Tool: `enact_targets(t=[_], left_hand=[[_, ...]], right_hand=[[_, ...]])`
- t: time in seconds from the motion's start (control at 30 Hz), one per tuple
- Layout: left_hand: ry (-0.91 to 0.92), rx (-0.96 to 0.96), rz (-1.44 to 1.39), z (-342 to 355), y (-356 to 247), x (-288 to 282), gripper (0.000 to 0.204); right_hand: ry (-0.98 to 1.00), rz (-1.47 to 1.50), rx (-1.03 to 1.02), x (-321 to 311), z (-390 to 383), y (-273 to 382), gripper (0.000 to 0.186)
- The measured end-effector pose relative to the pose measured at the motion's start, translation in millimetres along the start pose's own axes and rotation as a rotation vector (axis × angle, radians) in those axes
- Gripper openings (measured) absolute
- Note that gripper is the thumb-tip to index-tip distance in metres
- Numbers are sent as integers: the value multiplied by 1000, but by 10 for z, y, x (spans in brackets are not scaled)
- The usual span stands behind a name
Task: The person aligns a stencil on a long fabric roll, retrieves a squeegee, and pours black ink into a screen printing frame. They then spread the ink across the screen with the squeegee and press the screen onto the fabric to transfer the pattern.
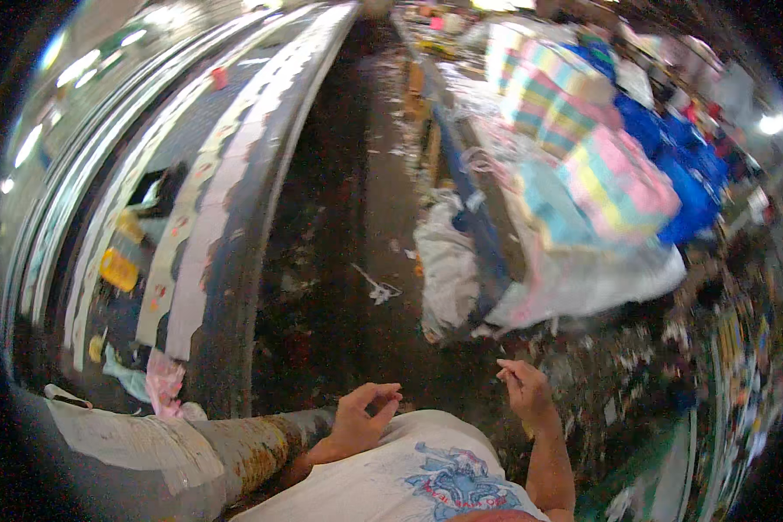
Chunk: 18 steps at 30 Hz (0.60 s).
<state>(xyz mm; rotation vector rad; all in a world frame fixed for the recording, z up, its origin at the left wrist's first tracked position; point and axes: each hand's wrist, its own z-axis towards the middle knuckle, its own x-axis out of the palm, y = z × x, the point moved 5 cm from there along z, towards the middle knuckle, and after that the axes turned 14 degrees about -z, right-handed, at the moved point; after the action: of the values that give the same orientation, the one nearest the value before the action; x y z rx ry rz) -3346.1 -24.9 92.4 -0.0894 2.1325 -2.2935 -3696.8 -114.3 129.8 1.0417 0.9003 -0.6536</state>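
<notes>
My left hand (370,409) hangs in front of my white printed shirt, beside a rusty roller (270,444) wrapped in pale material. Its fingers are loosely curved and apart, with nothing visible in them. My right hand (525,391) is held out to the right of the shirt, fingers slightly bent, also holding nothing I can see. Left of my hands runs a long machine bed (291,113) carrying pale fabric strips (202,252), with a yellow object (120,268) on it and pink and mint cloth (163,383) at its near end.
A dark littered walkway (339,226) runs ahead between the machine and a right-hand platform (487,235) piled with pastel striped bundles (618,183) and blue bags (700,183). A pale sack (444,270) lies against its side. Scraps (378,287) lie on the floor.
</notes>
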Motion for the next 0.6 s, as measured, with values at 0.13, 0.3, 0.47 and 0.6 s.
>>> enact_targets(t=[0.13, 0.3, 0.47, 0.6], left_hand=[[-236, -63, -2, 83, 199, -338, 31], [-473, -134, -61, 228, 417, -711, 33], [-645, -137, -135, 402, 544, -950, 32], [-864, -157, -144, 918, 612, -1095, 34]], right_hand=[[124, 130, -131, 613, 1040, 15, 27], [310, 144, -508, 1280, 2144, 363, 31], [397, 171, -857, 1606, 3187, 966, 29], [455, 285, -974, 2029, 4054, 1187, 32]])
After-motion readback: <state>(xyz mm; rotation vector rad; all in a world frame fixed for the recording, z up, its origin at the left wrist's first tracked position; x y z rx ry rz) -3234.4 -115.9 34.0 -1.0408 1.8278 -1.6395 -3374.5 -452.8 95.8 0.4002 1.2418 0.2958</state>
